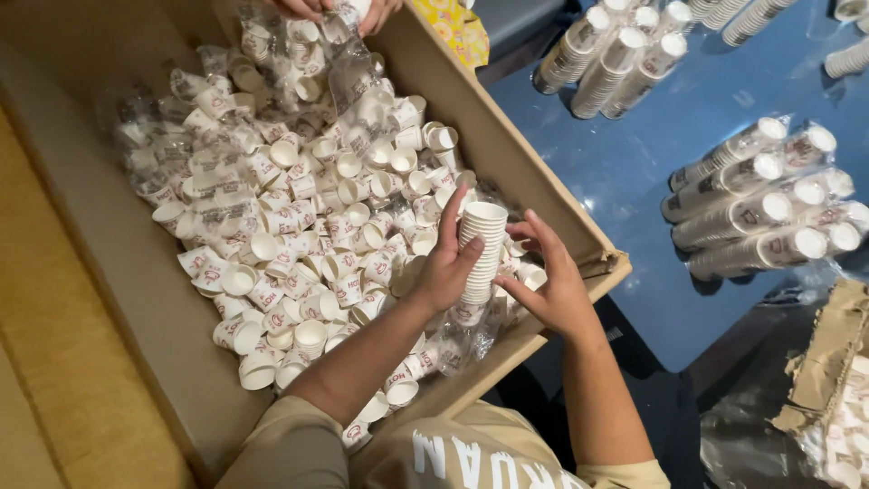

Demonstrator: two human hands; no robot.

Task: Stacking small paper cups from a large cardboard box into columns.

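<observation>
A tall stack of small white paper cups (481,254) with red print stands upright over the near right corner of a large cardboard box (507,154). My left hand (447,263) grips the stack from the left, thumb and fingers around it. My right hand (549,285) steadies it from the right, fingertips on the lower cups. Many loose paper cups (299,226) and crumpled clear plastic sleeves (358,77) lie in the box.
Another person's hands (330,9) work at the box's far end, holding a clear sleeve. Wrapped sleeves of stacked cups (760,199) and further wrapped stacks (615,54) lie on a blue surface (634,163) to the right. Torn cardboard (828,362) sits at lower right.
</observation>
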